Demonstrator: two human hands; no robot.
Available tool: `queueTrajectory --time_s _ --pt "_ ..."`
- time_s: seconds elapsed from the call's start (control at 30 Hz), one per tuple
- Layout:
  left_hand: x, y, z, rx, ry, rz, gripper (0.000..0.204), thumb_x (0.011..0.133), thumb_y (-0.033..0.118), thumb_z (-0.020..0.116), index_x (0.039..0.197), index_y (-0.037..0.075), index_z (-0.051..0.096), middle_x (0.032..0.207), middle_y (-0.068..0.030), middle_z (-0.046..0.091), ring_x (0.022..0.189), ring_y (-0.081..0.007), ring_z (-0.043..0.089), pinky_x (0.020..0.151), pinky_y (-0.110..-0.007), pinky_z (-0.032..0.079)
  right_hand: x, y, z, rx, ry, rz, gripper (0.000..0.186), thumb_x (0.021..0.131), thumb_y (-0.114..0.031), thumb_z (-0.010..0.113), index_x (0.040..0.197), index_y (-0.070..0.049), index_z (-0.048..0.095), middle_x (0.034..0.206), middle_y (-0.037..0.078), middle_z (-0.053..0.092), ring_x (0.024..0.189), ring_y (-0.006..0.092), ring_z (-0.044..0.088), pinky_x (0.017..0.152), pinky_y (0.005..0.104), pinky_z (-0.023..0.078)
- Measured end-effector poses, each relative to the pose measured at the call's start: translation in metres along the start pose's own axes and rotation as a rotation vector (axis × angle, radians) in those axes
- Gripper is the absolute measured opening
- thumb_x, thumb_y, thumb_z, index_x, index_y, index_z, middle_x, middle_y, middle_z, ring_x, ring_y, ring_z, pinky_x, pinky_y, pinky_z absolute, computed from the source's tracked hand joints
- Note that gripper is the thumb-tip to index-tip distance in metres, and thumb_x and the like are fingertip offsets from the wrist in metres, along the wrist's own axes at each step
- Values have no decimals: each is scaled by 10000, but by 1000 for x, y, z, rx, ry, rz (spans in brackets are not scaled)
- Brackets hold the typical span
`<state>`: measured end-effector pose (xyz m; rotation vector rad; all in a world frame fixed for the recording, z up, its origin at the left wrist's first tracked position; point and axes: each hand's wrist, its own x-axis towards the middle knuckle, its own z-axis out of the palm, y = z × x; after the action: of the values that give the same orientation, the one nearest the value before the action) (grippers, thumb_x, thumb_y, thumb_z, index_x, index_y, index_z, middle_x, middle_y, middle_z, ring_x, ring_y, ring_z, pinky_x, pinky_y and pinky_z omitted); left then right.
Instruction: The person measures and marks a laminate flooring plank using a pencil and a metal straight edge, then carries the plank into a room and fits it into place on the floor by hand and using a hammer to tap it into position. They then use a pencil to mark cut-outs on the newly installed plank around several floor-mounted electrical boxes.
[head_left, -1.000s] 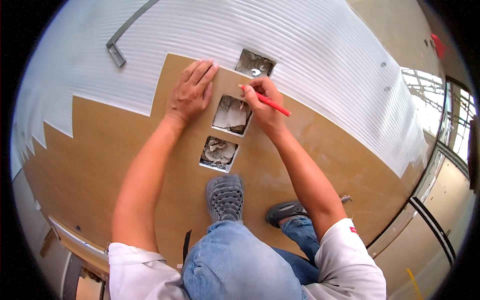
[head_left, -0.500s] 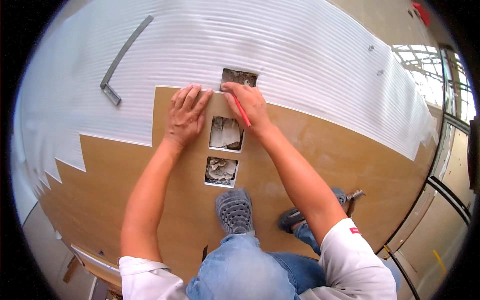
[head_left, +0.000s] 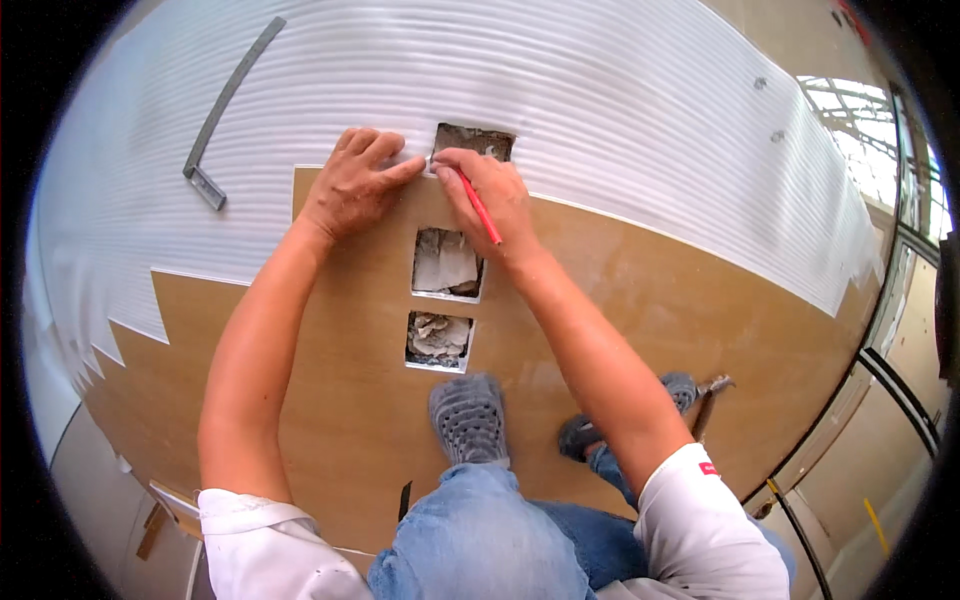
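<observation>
My right hand is closed round a red pencil, its fingers at the near edge of the top square hole. That hole opens through the white ribbed sheet. My left hand rests on the far edge of the tan board, fingers bent over onto the white sheet and thumb stretched toward my right hand. It appears to hold nothing. Below, two square cutouts in the board show a grey slab piece and crumpled pale material.
A grey metal square lies on the white sheet at the upper left. My grey clogs stand on the board, with a hammer beside the right one. Framed glass panels run along the right side.
My left hand has shifted slightly left and farther away, its flat fingers now bent over the board's edge. My right hand stays near the top hole with the pencil.
</observation>
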<state>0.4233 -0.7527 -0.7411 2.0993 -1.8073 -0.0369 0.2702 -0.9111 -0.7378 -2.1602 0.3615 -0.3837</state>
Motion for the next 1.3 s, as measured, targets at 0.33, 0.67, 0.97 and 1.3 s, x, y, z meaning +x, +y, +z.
queueTrajectory --time_s 0.33,0.67,0.97,1.3 --pt "11 2 -1 -86 76 -29 265 741 102 690 997 143 636 953 -39 566 874 -245 551 810 -384 445 -15 -6 13 -177 34 -254 214 843 -155 636 1043 -86 605 1019 103 660 1038 270 592 922 414 421" --pt "9 0 -5 -100 56 -32 240 739 69 685 969 112 632 978 -42 587 903 -248 564 826 -390 461 -13 -8 0 204 145 37 207 811 -57 655 1017 -40 663 833 105 633 794 271 580 730 383 480" --pt "4 -3 0 -143 99 -44 209 747 64 675 948 103 631 975 -43 591 899 -252 562 840 -385 462 -8 -10 18 54 150 159 99 783 -125 690 788 -62 613 737 116 624 703 298 596 644 407 478" --pt "2 -4 -3 -155 50 -56 245 763 80 692 1003 100 649 1011 -63 603 940 -274 571 833 -397 468 6 -18 13 236 43 489 144 841 -179 652 799 -48 608 733 143 618 712 323 604 645 416 477"
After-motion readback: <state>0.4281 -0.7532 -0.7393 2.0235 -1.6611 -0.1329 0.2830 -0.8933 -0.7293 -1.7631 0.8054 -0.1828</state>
